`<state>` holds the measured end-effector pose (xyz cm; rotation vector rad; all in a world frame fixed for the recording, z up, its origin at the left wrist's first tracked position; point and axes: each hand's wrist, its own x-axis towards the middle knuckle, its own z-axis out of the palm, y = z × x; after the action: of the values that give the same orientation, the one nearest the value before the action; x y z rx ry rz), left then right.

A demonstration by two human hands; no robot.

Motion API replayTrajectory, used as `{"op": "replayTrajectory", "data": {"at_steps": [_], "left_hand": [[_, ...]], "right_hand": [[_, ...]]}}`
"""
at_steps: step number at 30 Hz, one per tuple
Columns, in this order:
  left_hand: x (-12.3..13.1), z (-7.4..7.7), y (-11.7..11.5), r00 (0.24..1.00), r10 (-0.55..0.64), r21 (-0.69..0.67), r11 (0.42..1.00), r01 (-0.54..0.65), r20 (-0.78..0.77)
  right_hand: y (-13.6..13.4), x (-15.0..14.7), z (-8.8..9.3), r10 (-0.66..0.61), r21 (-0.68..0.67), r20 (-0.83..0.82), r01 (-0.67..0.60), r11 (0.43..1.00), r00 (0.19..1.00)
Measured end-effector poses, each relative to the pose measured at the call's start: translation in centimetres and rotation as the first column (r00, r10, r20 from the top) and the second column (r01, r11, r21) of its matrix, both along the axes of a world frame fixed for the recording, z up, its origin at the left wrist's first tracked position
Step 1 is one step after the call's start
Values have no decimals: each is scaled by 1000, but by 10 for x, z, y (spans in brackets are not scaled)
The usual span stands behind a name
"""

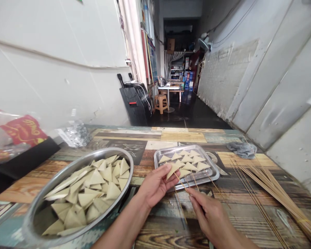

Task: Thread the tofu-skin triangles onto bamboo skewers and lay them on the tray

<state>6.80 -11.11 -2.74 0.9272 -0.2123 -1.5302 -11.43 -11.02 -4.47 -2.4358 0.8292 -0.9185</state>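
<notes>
A tabletop printed with patchwork wooden planks spreads under and around the fingers. Beyond them, far ahead, a narrow room runs back between a pale left wall and right wall over a dark, shiny floor. A brown plastic stool stands there by a small side table bearing a kettle; a fan hangs on the right wall.

The left hand pinches a pale triangular slice between thumb and fingers. The right hand has its thumb and fingertips closed around a thin wooden skewer, whose far end meets the slice's lower edge; how deep it goes, I cannot tell. Just beyond the left fingertips, a metal tray carries more slices in rows, with sticks jutting toward the hands. Left of the fingers, a big metal basin holds a loose heap of slices. Well to their right lie a skewer bundle and, farther off, a grey cloth.
</notes>
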Motion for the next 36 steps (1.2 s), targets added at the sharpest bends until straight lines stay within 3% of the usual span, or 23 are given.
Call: {"op": "replayTrajectory", "data": {"at_steps": [11,19,21,24,27,29,33,36], "left_hand": [[-2,-1,2,999,-38,-44,998,39,26],[-18,-5,8,989,-147,-84,985,149,29],[-18,-5,7,994,-109,-82,991,109,14],[-8,-3,2,999,50,-50,997,-51,-19],[6,-2,-5,978,201,-26,979,-203,-63],[12,-1,-7,969,229,-31,972,-232,-90],[6,-2,-4,981,158,-99,981,-170,-112],[-14,-6,-1,997,18,-114,993,-26,-70]], "right_hand": [[-1,2,-3,-18,-41,5,18,999,1000],[-7,5,-3,-72,-32,46,74,997,996],[-9,5,-1,-95,-31,46,96,995,994],[-12,3,3,-104,-20,-20,104,994,994],[-14,0,4,-45,-32,-67,42,999,997],[-16,-3,1,-20,-79,-55,15,997,998],[-21,-7,-8,-15,-173,-17,12,985,1000],[-24,-8,-12,-24,-240,8,25,970,1000]]}}
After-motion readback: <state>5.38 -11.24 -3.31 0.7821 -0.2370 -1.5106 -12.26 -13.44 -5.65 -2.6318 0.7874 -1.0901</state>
